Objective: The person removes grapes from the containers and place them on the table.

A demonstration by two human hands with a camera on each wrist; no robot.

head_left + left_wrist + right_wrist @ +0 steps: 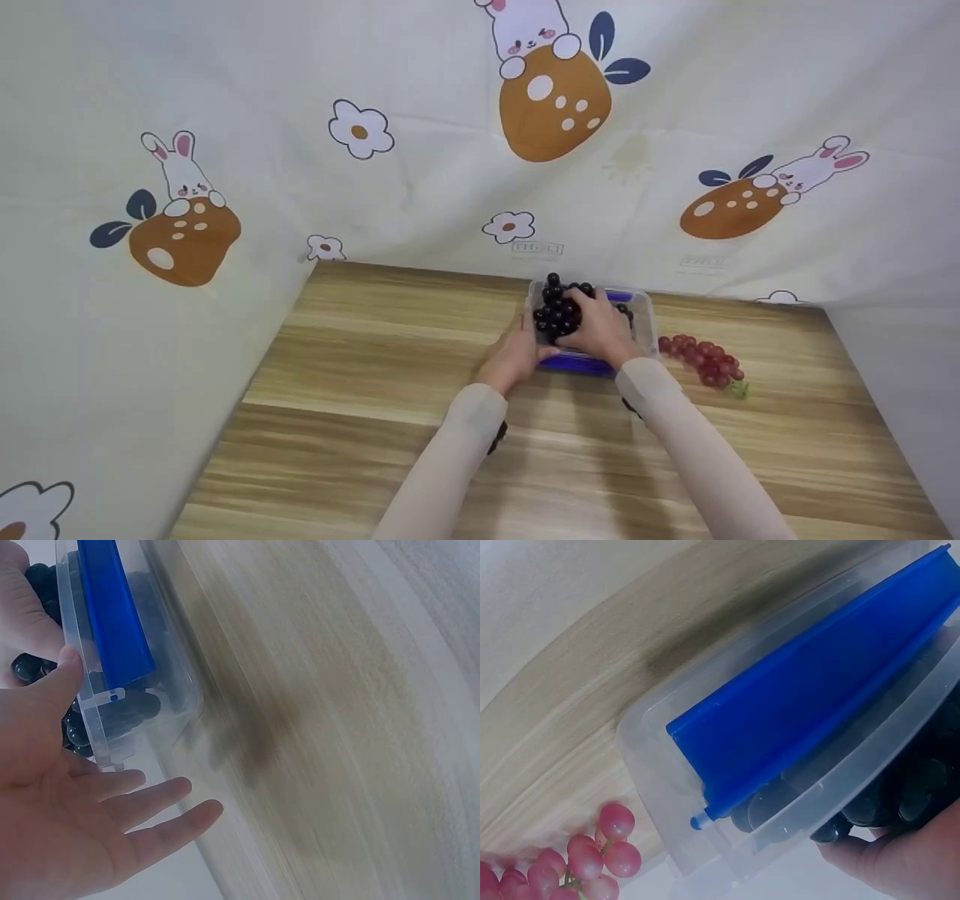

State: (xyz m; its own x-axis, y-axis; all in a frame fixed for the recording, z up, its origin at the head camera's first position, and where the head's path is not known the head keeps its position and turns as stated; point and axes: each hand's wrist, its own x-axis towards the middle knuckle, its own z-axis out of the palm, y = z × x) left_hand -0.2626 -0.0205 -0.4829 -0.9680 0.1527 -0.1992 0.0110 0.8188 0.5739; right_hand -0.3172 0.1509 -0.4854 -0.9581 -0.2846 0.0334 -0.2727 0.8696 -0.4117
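A clear plastic container (643, 319) with blue clip flaps (817, 682) stands at the back of the wooden table. My right hand (604, 326) reaches over its front edge and grips a bunch of dark grapes (556, 311) at the container's left part. More dark grapes (135, 705) show through the wall in the left wrist view. At the left front corner is my left hand (514, 352), its thumb touching the rim and several fingers straight and spread beside the wall. The index finger is mostly hidden there.
A bunch of red grapes (705, 360) with a green stem lies on the table (360, 337) just right of the container. Behind the container rises a pale cloth wall (427, 187) printed with rabbits and flowers; it also encloses both sides.
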